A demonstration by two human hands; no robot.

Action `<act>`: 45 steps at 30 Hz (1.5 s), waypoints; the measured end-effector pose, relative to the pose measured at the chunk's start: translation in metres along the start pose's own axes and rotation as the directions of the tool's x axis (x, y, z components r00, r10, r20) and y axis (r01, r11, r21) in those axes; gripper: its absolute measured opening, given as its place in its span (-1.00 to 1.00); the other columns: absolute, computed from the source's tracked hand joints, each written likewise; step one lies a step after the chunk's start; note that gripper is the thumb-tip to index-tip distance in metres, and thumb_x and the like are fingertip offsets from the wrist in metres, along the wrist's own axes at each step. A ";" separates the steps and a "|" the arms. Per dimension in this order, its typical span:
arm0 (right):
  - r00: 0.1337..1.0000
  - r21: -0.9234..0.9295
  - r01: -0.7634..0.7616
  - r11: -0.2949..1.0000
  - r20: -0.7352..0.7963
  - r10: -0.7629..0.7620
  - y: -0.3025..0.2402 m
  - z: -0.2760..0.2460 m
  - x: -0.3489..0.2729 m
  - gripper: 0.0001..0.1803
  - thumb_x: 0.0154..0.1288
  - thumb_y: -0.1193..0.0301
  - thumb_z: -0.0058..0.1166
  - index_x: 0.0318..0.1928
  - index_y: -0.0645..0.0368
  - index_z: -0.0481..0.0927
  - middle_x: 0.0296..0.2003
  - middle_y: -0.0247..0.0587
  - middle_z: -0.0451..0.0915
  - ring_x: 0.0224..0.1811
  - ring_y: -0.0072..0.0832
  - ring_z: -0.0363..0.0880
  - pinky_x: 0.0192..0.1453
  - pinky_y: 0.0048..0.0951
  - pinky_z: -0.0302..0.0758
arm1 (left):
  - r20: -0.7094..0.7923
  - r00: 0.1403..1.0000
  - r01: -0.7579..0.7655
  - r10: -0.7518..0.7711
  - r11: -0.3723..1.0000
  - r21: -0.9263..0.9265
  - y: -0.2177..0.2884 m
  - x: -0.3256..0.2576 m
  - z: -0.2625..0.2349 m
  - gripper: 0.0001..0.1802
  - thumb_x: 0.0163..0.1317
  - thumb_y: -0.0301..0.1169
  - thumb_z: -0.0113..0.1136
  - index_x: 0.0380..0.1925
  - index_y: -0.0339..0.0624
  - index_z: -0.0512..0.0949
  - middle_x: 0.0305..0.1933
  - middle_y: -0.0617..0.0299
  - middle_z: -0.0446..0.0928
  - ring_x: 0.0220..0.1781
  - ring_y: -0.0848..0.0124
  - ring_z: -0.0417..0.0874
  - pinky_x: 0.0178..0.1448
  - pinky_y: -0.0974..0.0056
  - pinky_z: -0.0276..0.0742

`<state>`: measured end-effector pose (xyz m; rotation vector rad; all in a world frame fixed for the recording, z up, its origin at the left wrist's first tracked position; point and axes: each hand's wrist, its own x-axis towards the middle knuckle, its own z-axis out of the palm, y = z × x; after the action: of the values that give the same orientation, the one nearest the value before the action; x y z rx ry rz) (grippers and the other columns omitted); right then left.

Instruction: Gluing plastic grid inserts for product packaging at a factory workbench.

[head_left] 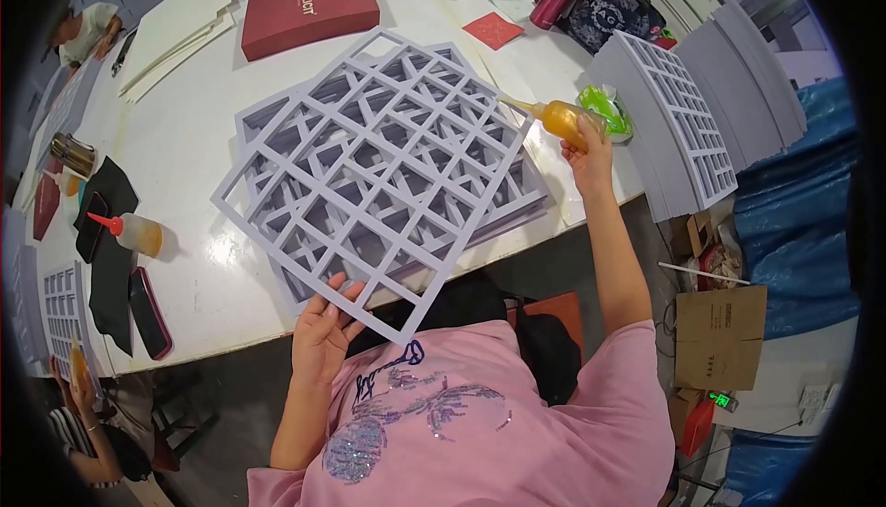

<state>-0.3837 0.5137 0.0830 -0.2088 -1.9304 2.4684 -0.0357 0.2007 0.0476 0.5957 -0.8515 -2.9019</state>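
Grid sheet [374, 189] pinched in left grip [325, 327], glue bottle [565, 119] in right grip [591, 161]

Bright, even overhead light; soft shadows; sharp centre; fisheye bends edges into a black rim.

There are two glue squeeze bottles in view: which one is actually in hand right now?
The amber bottle at the table's right edge, gripped by the right hand, nozzle toward the grid panels. The red-capped bottle lies untouched on the left.

left hand [323, 327] low with fingers pinched, right hand [588, 155] raised, closed, arm outstretched
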 end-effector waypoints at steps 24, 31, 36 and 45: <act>0.834 -0.131 -0.318 0.939 0.432 0.343 0.024 0.046 -0.240 -0.48 0.09 0.49 0.19 0.03 0.20 0.23 -0.19 -0.14 0.49 -0.40 -0.46 0.56 -0.44 -0.51 0.51 | 0.022 0.998 0.050 -0.050 0.999 0.010 0.000 0.005 -0.008 -0.52 0.34 -0.41 -0.11 0.25 -0.23 0.16 0.16 -0.15 0.37 0.16 0.05 0.46 0.16 0.03 0.48; 0.925 0.127 -0.307 0.943 0.274 0.264 0.007 0.013 -0.155 -0.62 0.23 0.29 0.08 -0.01 0.20 0.39 -0.25 -0.19 0.54 -0.39 -0.47 0.54 -0.42 -0.50 0.50 | 0.124 0.990 0.085 -0.068 0.987 -0.139 0.007 -0.006 -0.008 -0.37 0.33 -0.46 -0.11 0.35 0.06 -0.06 0.12 -0.28 0.35 0.10 0.04 0.51 0.14 -0.09 0.48; 0.998 0.032 0.041 0.999 -0.049 -0.039 -0.010 -0.029 -0.072 -0.50 0.12 0.31 0.23 -0.09 0.22 0.21 -0.31 -0.10 0.48 -0.51 -0.46 0.49 -0.44 -0.51 0.46 | 0.063 0.998 0.029 -0.020 0.989 -0.143 0.012 -0.009 -0.015 -0.45 0.26 -0.57 -0.09 0.28 -0.25 0.11 0.16 -0.21 0.34 0.11 0.13 0.51 0.15 -0.01 0.50; 0.998 -0.058 0.012 0.998 -0.066 -0.016 -0.013 -0.045 -0.066 -0.48 0.10 0.32 0.24 -0.08 0.25 0.22 -0.33 -0.09 0.48 -0.54 -0.45 0.48 -0.46 -0.51 0.45 | -0.017 1.000 0.020 -0.019 0.999 0.041 0.015 -0.016 -0.017 -0.51 0.27 -0.57 -0.09 0.22 -0.36 0.18 0.19 -0.17 0.32 0.17 0.05 0.46 0.05 -0.01 0.58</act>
<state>-0.3150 0.5549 0.0917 -0.2725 -1.9713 2.3673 -0.0155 0.1816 0.0478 0.6339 -0.9102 -2.8992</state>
